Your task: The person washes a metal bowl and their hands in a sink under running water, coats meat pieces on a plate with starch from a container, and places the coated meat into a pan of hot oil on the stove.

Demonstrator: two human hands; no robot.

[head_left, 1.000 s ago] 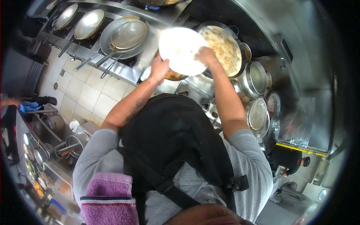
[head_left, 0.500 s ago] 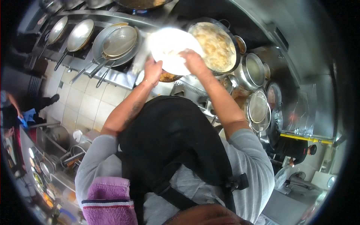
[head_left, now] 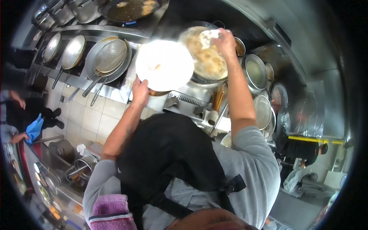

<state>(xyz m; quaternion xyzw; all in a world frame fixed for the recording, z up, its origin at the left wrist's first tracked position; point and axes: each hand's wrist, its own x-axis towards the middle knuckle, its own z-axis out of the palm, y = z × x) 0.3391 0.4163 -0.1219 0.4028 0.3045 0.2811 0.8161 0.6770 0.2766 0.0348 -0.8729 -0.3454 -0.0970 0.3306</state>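
Note:
My left hand [head_left: 140, 91] grips the near rim of a round white plate [head_left: 165, 63], so bright that little detail shows on it beyond a small brownish spot. To the right, my right hand [head_left: 226, 42] is over a wide pan of bubbling oil [head_left: 209, 61] with browning pieces in it. Its fingers are closed on a white-coated piece of food [head_left: 209, 37] low over the far side of the pan. Whether that piece touches the oil, I cannot tell. The plate's right edge comes close to the pan's left side.
Several frying pans, one of them a shallow pan [head_left: 73, 52], line the stove's left. Another dark pan [head_left: 128, 11] with food in oil stands at the back. Right of the oil are a metal pot [head_left: 256, 73] and strainers [head_left: 262, 111]. A person [head_left: 304, 153] is far right; another holds a blue cloth [head_left: 35, 128] at left.
My right hand has moved from the plate to the far side of the oil pan with a white-coated piece. The plate in my left hand has shifted left and slightly nearer me.

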